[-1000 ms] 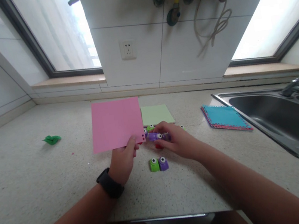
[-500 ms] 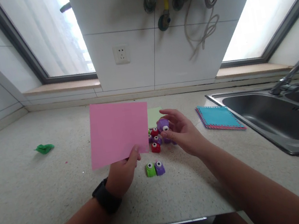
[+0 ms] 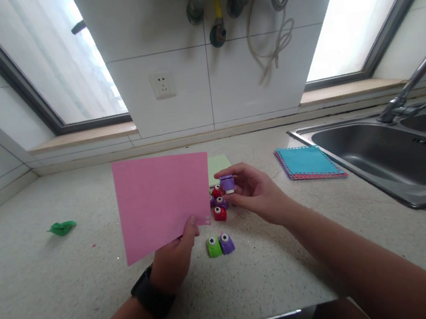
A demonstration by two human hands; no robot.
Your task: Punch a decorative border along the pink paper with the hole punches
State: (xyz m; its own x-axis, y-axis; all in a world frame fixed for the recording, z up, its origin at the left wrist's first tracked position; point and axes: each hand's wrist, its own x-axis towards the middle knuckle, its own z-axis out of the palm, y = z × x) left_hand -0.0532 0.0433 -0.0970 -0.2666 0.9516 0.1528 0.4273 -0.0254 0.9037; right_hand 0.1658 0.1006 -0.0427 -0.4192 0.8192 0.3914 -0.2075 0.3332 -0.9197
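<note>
A pink sheet of paper [image 3: 163,202] is held up by its lower edge in my left hand [image 3: 177,254], thumb in front. Small holes show at its lower right corner. Between the thumb and fingers of my right hand [image 3: 252,191] is a purple punch [image 3: 227,183], just right of the sheet and not touching it. Below and behind it several small punches lie in a group, among them a red punch [image 3: 220,213]. Nearer to me a green punch [image 3: 213,247] and a purple punch with a star [image 3: 227,243] stand side by side.
Light green paper [image 3: 219,166] lies behind the punches. A stack of blue and pink cards [image 3: 308,161] is to the right, beside the metal sink [image 3: 374,155] with its faucet [image 3: 398,104]. A crumpled green piece [image 3: 62,228] lies far left on the counter [image 3: 275,273].
The purple punch in my right hand has turned and moved slightly left, with its eye-like top no longer facing me. The pink sheet has tilted, and its corner holes now show.
</note>
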